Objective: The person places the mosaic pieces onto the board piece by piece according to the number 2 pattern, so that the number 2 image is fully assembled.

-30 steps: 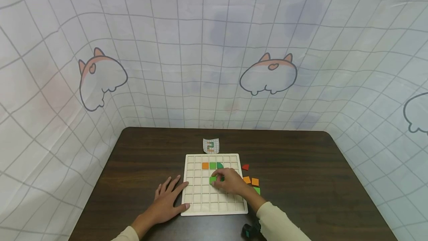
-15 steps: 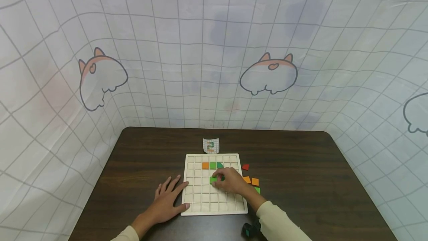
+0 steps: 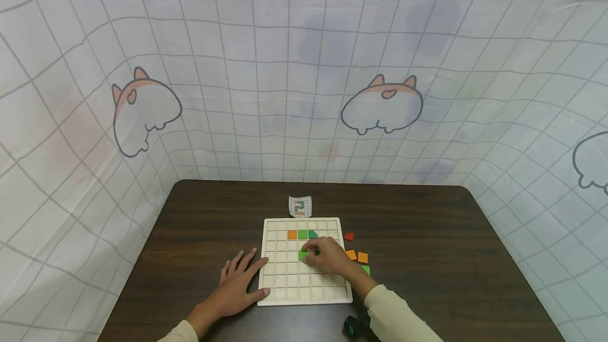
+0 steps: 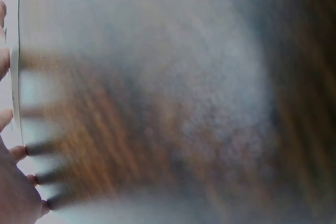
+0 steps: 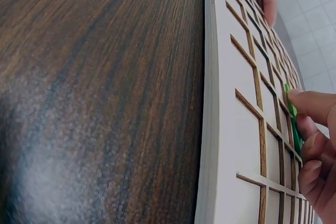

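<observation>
A cream grid board (image 3: 280,281) lies on the dark table. My left hand (image 3: 233,292) is spread flat at its left edge, with thumb and index fingertips touching the rim. Over the middle of the board my right hand (image 3: 326,257) pinches a light green square tile (image 3: 302,255) with thumb and index finger. A dark green tile (image 5: 297,142) sits beside it, mostly hidden under that hand. Higher on the board lie an orange square (image 3: 292,235), a light green square (image 3: 302,235) and a dark green rounded tile (image 3: 312,234) in a row.
Right of the board lie a red tile (image 3: 349,237), two orange squares (image 3: 362,257) and a green tile (image 3: 366,269) partly behind the right wrist. A small printed paper (image 3: 300,206) lies behind the board. A black object (image 3: 352,326) stands at the front by the right sleeve.
Both hands stay almost where they were. The light green tile under the right fingers shifts very slightly to the right; the other tiles stay put.
</observation>
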Available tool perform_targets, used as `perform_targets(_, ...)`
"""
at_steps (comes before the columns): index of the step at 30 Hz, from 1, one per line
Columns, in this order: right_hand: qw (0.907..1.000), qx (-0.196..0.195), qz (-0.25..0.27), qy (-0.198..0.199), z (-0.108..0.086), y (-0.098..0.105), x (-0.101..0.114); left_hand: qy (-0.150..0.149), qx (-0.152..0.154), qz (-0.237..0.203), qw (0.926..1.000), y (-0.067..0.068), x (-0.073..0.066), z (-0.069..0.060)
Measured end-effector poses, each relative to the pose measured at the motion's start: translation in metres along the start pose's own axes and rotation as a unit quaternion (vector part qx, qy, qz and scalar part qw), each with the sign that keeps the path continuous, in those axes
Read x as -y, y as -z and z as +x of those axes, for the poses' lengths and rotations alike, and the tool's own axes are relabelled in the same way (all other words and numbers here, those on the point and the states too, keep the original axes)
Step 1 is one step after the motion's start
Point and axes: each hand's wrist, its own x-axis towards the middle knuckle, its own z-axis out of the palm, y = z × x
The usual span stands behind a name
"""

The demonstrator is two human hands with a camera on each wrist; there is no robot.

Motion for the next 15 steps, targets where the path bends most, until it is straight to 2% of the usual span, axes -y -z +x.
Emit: perform_targets(15, 1.0000, -0.006, -0.001, 0.000, -0.0006, -0.0002, 0.0003, 0.008, 0.008, 0.001, 0.9999, 0.0014, -0.0025, -0.0002)
